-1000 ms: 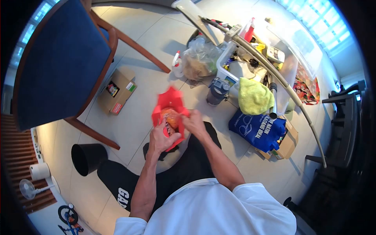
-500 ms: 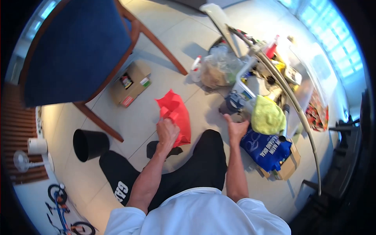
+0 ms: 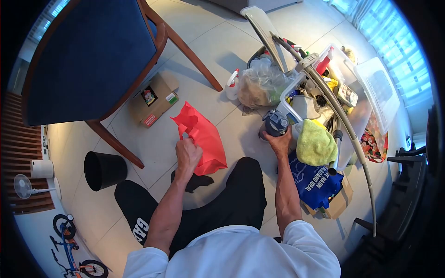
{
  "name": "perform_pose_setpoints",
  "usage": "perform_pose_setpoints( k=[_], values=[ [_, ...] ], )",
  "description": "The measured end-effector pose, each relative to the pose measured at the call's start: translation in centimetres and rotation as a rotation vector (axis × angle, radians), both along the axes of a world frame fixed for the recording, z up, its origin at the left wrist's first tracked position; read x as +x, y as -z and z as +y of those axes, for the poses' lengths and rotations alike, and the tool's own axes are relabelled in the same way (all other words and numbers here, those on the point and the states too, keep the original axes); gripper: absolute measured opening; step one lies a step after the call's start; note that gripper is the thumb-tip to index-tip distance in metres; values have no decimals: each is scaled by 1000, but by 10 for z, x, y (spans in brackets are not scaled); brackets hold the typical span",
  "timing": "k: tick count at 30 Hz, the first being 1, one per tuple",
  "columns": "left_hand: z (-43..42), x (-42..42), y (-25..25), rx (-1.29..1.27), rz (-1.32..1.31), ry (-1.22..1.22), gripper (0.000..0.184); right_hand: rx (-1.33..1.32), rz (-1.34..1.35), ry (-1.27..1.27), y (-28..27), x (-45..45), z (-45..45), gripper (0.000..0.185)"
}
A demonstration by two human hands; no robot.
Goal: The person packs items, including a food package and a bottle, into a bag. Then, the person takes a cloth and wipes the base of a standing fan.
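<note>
Left hand point(image 3: 189, 155) gripping a red bag point(image 3: 206, 141), right hand point(image 3: 281, 141) around a dark bottle point(image 3: 275, 121), yellow cloth point(image 3: 316, 144) just beside that hand, blue bag point(image 3: 315, 184) near the cloth, black bin point(image 3: 105, 171) near a blue chair point(image 3: 88, 69), cardboard box point(image 3: 157, 105) beside the chair

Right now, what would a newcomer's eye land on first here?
Probably the bright red bag, mid-view, held by the left hand. Next, the yellow-green cloth, right of the dark water bottle that the right hand grasps. The blue upholstered chair fills the upper left.
</note>
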State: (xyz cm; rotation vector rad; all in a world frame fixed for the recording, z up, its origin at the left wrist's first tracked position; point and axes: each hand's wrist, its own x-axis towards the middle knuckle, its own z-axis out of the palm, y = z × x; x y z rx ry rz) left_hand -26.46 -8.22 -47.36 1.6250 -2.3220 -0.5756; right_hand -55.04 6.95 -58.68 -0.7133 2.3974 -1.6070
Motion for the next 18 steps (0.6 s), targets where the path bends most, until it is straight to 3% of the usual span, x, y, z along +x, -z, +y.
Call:
perform_pose_setpoints(
  k=[4, 6, 9, 11, 18],
  values=[
    [-10, -13, 0, -50, 11, 75, 14, 20, 29, 5, -3, 3, 1, 89],
    [-14, -27, 0, -10, 17, 104, 13, 2, -34, 9, -33, 7, 0, 93],
    [-15, -39, -13, 18, 14, 176, 10, 177, 261, 18, -37, 2, 8, 109],
    [-12, -45, -2, -54, 41, 172, 8, 177, 241, 77, -80, 21, 2, 99],
    [-3, -51, 2, -39, 97, 219, 11, 451, 320, 61, -91, 10, -14, 78]
  ],
)
